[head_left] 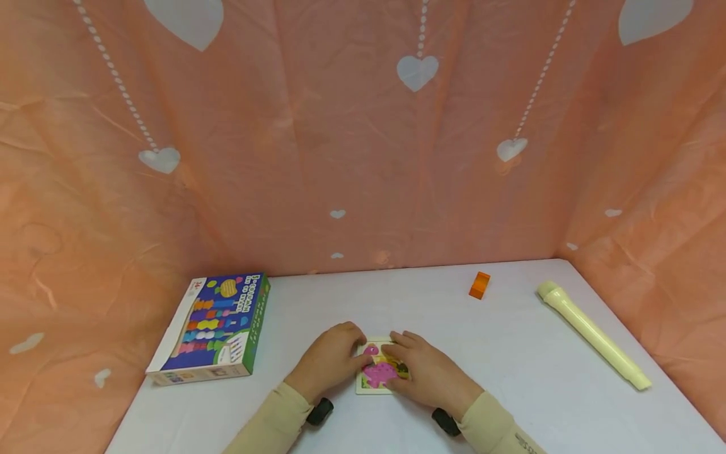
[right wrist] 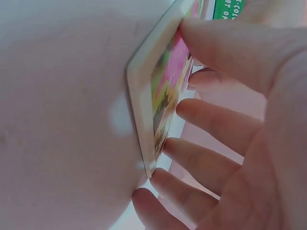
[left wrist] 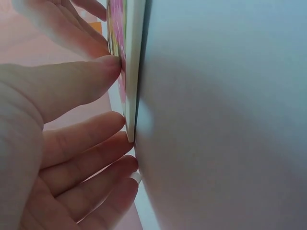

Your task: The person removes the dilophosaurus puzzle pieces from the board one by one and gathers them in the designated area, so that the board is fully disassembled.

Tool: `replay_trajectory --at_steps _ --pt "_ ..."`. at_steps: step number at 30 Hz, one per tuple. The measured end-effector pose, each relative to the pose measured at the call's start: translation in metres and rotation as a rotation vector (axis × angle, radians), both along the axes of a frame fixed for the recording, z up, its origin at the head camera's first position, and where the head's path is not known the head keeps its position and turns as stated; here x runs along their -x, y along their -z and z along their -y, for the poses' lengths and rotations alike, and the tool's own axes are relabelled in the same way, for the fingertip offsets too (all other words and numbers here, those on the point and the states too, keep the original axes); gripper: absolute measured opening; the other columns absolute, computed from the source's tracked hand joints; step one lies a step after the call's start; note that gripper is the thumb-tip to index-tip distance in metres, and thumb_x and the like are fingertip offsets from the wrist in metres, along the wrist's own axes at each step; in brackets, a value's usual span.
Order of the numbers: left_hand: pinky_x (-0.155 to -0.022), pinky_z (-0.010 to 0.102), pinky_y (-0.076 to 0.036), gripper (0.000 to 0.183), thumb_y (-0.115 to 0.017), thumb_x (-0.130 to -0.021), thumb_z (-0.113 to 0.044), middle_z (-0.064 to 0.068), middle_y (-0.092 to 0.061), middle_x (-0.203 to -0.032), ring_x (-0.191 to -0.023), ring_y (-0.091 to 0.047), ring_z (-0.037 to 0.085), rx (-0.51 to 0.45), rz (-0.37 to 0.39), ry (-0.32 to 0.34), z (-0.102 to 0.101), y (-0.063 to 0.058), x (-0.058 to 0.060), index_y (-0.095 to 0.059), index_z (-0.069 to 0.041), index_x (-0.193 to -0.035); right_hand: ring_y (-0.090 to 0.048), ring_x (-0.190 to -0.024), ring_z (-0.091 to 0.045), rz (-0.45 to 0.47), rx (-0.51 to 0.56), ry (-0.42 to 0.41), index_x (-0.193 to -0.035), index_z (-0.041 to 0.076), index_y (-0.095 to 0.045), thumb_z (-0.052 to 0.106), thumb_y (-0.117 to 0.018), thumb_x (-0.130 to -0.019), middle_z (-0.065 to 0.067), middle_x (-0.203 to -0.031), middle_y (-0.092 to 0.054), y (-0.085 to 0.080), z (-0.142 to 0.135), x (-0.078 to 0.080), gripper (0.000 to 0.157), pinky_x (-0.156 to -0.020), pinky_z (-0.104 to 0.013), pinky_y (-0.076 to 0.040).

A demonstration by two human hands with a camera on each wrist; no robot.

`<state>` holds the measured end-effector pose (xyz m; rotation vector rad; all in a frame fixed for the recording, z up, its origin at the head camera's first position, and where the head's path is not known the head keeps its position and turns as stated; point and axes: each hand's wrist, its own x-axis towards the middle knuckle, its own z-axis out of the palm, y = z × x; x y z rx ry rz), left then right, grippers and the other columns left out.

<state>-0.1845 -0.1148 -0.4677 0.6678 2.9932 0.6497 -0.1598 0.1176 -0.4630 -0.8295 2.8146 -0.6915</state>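
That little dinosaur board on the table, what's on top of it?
The board shows a pink dinosaur on its face. The left hand and right hand overlap its sides in the head view, so whatever is beneath them there is hidden.

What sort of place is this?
Possibly a small, makeshift play or filming booth: a peach cloth with hearts stands behind and beside a white tabletop, which holds a colourful toy box and a small picture board.

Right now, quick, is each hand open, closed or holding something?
Left hand: open, touching the pink dinosaur board.
Right hand: open, touching the same board.
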Motion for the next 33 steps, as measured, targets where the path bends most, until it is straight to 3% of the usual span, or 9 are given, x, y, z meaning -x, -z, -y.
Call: replay_trajectory --at_steps 20,33 --pt "-0.092 0.039 -0.061 0.033 -0.082 -0.096 -0.041 0.002 -0.074 -0.111 -0.099 -0.069 0.015 0.063 -0.038 0.009 -0.0022 -0.0016 -0.0035 -0.079 -0.01 -0.108 -0.049 -0.151 -0.049 0.001 0.006 -0.008 -0.145 0.012 -0.068 0.031 -0.083 -0.095 -0.019 -0.162 -0.054 0.0008 -0.0005 -0.0018 0.055 -0.117 -0.062 -0.047" --pt "-0.093 0.038 -0.06 0.033 -0.08 -0.098 -0.042 -0.001 -0.068 -0.111 -0.098 -0.062 0.013 0.046 -0.003 -0.02 -0.0007 -0.0021 -0.0032 -0.075 -0.012 -0.111 -0.049 -0.151 -0.047 0.016 0.0 -0.006 -0.145 0.013 -0.068 0.031 -0.084 -0.094 -0.017 -0.163 -0.054 0.0003 -0.0002 0.0004 0.056 -0.119 -0.063 -0.045"
